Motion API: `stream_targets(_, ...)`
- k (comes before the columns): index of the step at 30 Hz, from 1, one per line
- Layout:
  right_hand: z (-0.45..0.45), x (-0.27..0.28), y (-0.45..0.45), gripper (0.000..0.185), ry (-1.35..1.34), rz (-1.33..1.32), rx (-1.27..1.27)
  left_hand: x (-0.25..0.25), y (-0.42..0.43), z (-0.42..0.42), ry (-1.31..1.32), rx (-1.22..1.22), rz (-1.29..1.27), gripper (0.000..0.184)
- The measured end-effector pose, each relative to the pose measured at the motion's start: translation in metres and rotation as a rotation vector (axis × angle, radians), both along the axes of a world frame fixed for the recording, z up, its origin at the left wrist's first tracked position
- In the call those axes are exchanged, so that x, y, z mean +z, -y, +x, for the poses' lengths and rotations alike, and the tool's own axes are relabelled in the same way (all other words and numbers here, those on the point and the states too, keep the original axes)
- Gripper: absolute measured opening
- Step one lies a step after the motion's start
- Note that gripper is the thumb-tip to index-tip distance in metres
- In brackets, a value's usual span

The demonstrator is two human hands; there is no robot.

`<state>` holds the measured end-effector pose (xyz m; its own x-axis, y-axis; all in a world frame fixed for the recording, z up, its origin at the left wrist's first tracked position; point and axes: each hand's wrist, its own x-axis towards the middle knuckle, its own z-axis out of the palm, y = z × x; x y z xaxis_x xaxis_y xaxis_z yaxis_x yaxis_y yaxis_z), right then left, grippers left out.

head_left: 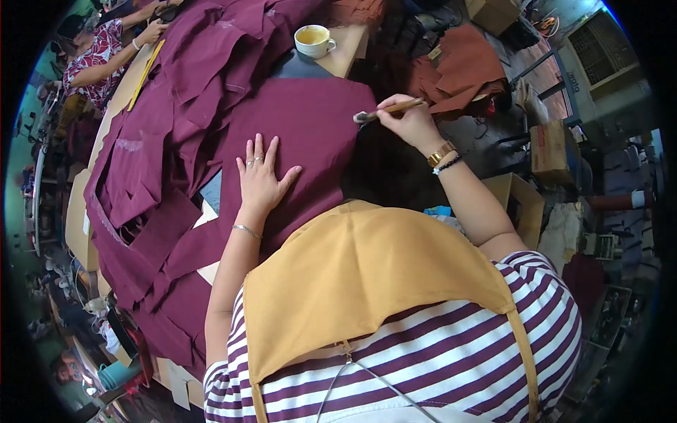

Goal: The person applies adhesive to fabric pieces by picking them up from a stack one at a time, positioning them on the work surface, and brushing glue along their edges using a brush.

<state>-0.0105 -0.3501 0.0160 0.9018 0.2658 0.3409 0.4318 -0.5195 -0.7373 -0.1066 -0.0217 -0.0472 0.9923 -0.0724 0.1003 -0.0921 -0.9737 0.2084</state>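
Observation:
My left hand (261, 176) lies flat with fingers spread on a maroon fabric piece (303, 127), pressing it against the surface. In my right hand (412, 125) is a brush (396, 108) with a wooden handle, gripped between thumb and fingers. The pale bristle end points left, at the right edge of the fabric piece; whether it touches the cloth I cannot tell. Beyond the fabric stands a white cup (314, 44) with a yellowish inside, its handle to the right.
Many maroon fabric pieces (159, 176) are heaped along the left of the table. A yellow strip (146, 75) lies at the far left edge, near a co-worker (99, 60) in a patterned shirt. Rust-coloured pieces (469, 67) and cardboard boxes (553, 155) stand to the right.

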Motion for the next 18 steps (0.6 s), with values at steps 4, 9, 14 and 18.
stream_targets(4,-0.003,0.028,0.001,0.011,0.045,-0.19,0.006,0.002,0.001,-0.001,0.004,0.002,-0.018,0.084)
stream_targets(9,0.008,0.04,-0.004,0.012,0.139,-0.266,-0.082,0.003,0.002,-0.001,0.001,0.003,-0.005,0.083)
stream_targets(14,0.017,0.02,-0.01,0.017,0.044,-0.347,-0.054,0.0,0.002,0.0,0.027,0.004,-0.027,0.084)
stream_targets(18,0.022,0.033,0.027,0.021,-0.001,-0.588,-0.123,-0.003,0.002,0.001,0.044,-0.006,-0.031,0.084)
